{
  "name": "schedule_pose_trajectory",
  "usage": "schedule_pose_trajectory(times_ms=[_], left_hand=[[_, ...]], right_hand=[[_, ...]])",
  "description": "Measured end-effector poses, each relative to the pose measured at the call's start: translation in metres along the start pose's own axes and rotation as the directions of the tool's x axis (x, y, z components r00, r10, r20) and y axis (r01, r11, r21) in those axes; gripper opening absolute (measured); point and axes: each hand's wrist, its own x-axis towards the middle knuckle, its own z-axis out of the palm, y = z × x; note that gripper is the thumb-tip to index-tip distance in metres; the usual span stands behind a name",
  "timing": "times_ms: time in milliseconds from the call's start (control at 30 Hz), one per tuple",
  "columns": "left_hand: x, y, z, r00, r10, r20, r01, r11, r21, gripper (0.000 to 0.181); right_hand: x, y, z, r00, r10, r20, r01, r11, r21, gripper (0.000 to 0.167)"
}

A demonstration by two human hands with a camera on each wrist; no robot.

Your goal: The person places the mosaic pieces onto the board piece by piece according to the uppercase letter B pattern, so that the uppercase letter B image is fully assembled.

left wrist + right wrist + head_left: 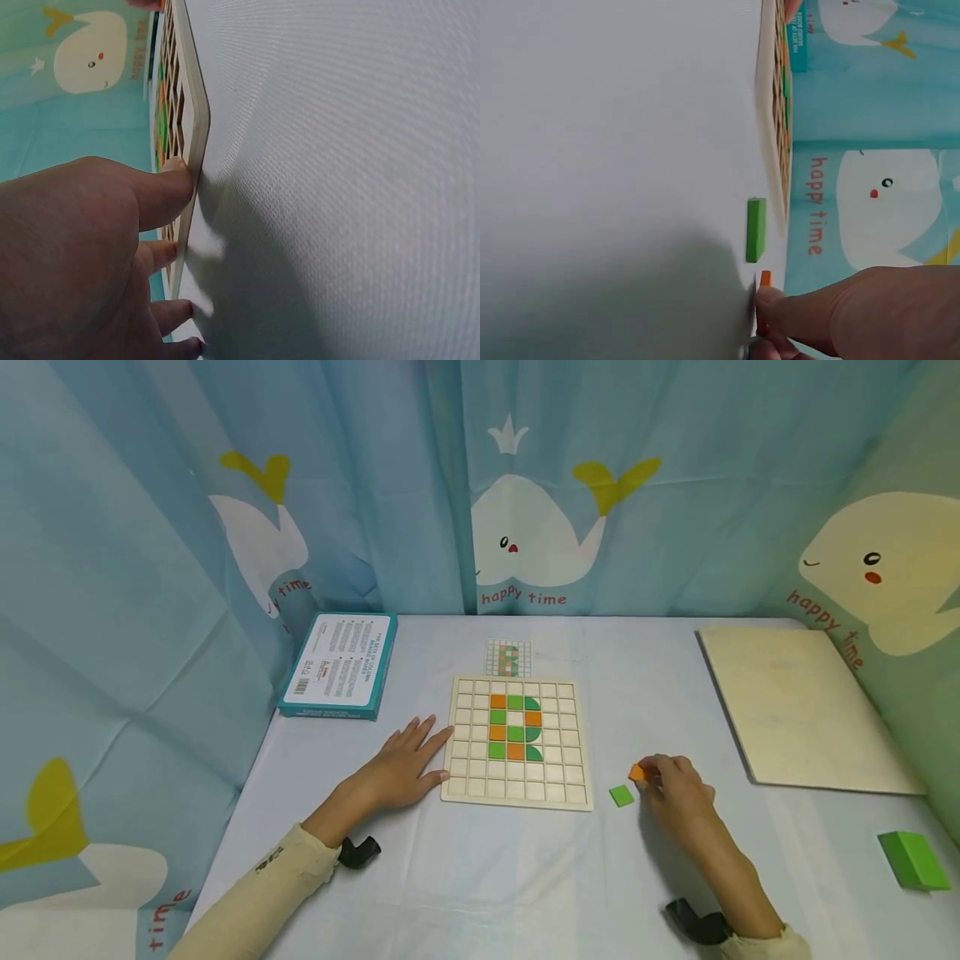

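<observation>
My right hand (pixel 681 797) pinches an orange square tile (pixel 637 773) just at the table surface, right of the grid board. A green square tile (pixel 621 795) lies flat beside it, closer to the board; the right wrist view shows the orange tile (pixel 765 279) between thumb and fingers. The wooden grid board (pixel 465 789) lies mid-table with orange, green and dark green rounded tiles (pixel 533 752) set in its middle cells. My left hand (pixel 401 768) rests at the board's left edge, fingers spread, thumb and a fingertip touching it.
Behind the board lies a small printed pattern card (pixel 508 657). A teal-edged box (pixel 337 664) sits at the back left. A flat wooden panel (pixel 810 710) lies at the right, with a green block (pixel 913 860) in front of it. Printed curtains (pixel 420 485) enclose the table.
</observation>
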Motion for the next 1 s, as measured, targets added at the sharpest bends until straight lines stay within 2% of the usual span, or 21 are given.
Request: schedule_pose_trajectory(times_ms=[233, 400, 500, 633, 733, 800, 1000], left_hand=[[-0.001, 0.002, -0.001, 1.0, -0.008, -0.007, 0.008, 1.0, -0.006, 0.073], [-0.002, 0.003, -0.001, 1.0, -0.007, -0.012, 0.007, 1.0, -0.018, 0.073], [-0.001, 0.003, 0.0, 1.0, -0.005, -0.014, 0.005, 1.0, -0.015, 0.073], [-0.001, 0.002, 0.0, 1.0, -0.005, -0.015, 0.004, 1.0, -0.019, 0.072], [-0.001, 0.002, 0.0, 1.0, -0.008, -0.01, 0.008, 1.0, -0.024, 0.073], [-0.001, 0.003, 0.0, 1.0, -0.006, -0.011, 0.006, 1.0, -0.019, 0.073], [-0.001, 0.003, 0.0, 1.0, -0.002, -0.018, 0.001, 1.0, -0.005, 0.073]], right_hand=[[0.022, -0.027, 0.003, 0.997, -0.061, 0.051, 0.06, 0.998, 0.018, 0.027], [0.036, -0.055, 0.016, 0.98, -0.172, 0.1, 0.172, 0.985, 0.016, 0.026], [0.04, -0.07, 0.027, 0.954, -0.283, 0.102, 0.282, 0.959, 0.017, 0.024], [0.043, -0.089, 0.046, 0.899, -0.432, 0.079, 0.433, 0.901, -0.002, 0.022], [0.044, -0.101, 0.059, 0.868, -0.491, 0.07, 0.494, 0.868, -0.038, 0.022], [0.043, -0.108, 0.066, 0.863, -0.5, 0.071, 0.504, 0.862, -0.051, 0.023], [0.044, -0.122, 0.078, 0.868, -0.492, 0.066, 0.495, 0.868, -0.043, 0.027]])
